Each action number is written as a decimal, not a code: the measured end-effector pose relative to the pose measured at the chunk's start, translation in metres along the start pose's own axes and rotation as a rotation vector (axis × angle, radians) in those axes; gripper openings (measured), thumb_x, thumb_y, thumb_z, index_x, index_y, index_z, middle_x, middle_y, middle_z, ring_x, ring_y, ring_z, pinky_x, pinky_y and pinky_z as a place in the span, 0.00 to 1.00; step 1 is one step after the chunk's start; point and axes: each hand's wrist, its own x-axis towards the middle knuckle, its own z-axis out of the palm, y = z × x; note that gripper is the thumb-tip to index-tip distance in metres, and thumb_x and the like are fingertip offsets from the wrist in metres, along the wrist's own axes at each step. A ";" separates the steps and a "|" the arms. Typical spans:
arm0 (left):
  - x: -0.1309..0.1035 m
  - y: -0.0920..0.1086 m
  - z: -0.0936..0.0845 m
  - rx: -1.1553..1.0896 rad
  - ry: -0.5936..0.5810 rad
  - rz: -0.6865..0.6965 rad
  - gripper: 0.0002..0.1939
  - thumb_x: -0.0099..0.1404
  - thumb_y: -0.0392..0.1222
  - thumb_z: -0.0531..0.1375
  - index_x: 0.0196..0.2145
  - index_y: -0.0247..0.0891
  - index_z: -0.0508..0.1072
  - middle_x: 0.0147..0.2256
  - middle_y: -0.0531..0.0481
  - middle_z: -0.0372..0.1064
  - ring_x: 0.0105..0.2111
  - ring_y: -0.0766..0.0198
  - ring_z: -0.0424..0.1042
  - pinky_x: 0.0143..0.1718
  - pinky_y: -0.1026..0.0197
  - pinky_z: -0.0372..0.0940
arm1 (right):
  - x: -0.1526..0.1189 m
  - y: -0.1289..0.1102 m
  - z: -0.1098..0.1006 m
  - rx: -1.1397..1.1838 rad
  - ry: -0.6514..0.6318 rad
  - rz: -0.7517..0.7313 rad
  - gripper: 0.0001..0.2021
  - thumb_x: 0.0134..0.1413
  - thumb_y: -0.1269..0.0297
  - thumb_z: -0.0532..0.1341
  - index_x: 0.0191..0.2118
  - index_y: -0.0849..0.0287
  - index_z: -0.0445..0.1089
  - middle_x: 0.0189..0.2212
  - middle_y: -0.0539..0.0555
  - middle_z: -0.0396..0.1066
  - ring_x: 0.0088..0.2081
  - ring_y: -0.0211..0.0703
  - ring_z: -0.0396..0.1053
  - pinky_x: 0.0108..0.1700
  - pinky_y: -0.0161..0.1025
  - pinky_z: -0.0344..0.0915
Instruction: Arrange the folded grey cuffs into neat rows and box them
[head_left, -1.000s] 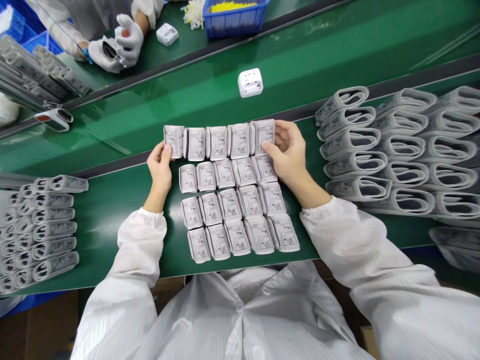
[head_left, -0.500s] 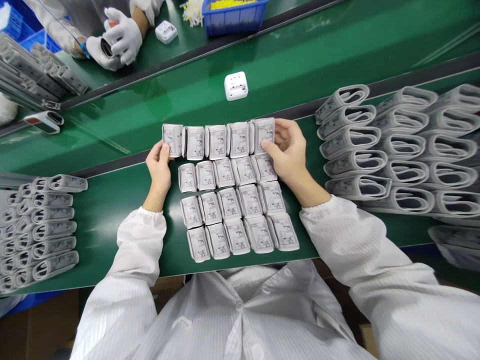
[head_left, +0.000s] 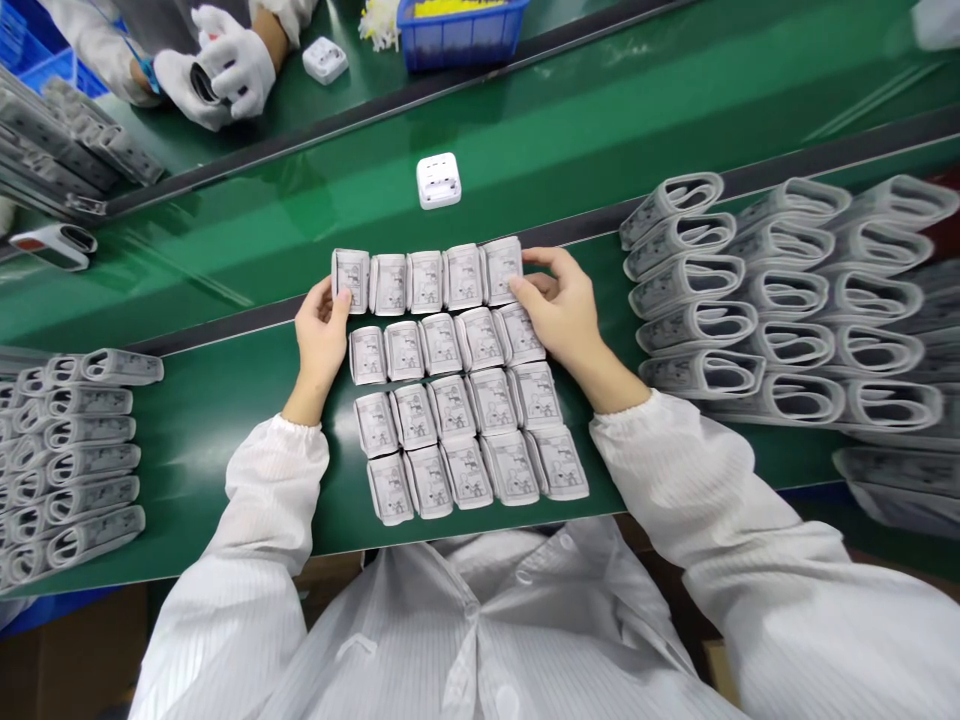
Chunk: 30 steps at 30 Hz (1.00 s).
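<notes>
Folded printed paper booklets lie in rows on the green table [head_left: 225, 440] before me. My left hand [head_left: 321, 325] grips the left end of the top row, thumb on the leftmost booklet [head_left: 350, 278]. At the other end my right hand [head_left: 559, 305] has its thumb on the rightmost booklet [head_left: 502, 270], its fingers behind the edge. The row's middle booklets [head_left: 425, 282] are pressed side by side between my hands. Below them, several more rows [head_left: 454, 405] lie close together, untouched by my left hand.
Stacked folded papers stand at the right [head_left: 697, 310] and left [head_left: 94, 430]. A white plug adapter [head_left: 439, 181] lies on the green belt beyond. Across it, a person's gloved hands [head_left: 217, 75] hold a dark part near a blue bin [head_left: 461, 35].
The top row's ends have drawn inward between my hands, closing up the booklets. The white adapter has shifted left in view, and the whole view has moved slightly.
</notes>
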 end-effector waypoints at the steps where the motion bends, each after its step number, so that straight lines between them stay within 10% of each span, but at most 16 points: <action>1: 0.000 0.000 0.000 0.000 -0.008 -0.002 0.36 0.67 0.75 0.72 0.55 0.42 0.85 0.53 0.39 0.86 0.52 0.50 0.86 0.55 0.50 0.81 | 0.000 0.000 0.000 0.006 -0.007 0.000 0.30 0.60 0.32 0.75 0.57 0.46 0.76 0.58 0.56 0.83 0.52 0.53 0.85 0.55 0.53 0.87; 14: 0.010 -0.016 -0.005 -0.208 0.061 -0.018 0.33 0.65 0.75 0.74 0.52 0.44 0.87 0.39 0.47 0.81 0.31 0.64 0.79 0.34 0.61 0.75 | 0.007 0.006 -0.008 -0.015 -0.002 -0.047 0.35 0.55 0.27 0.76 0.58 0.43 0.73 0.58 0.55 0.78 0.53 0.54 0.83 0.58 0.55 0.85; 30: 0.008 -0.013 -0.004 -0.293 0.070 -0.045 0.30 0.66 0.73 0.74 0.48 0.44 0.86 0.33 0.49 0.74 0.36 0.59 0.79 0.40 0.55 0.78 | 0.006 0.005 -0.008 -0.015 0.038 -0.103 0.35 0.55 0.27 0.74 0.58 0.43 0.72 0.57 0.56 0.76 0.63 0.59 0.79 0.69 0.61 0.79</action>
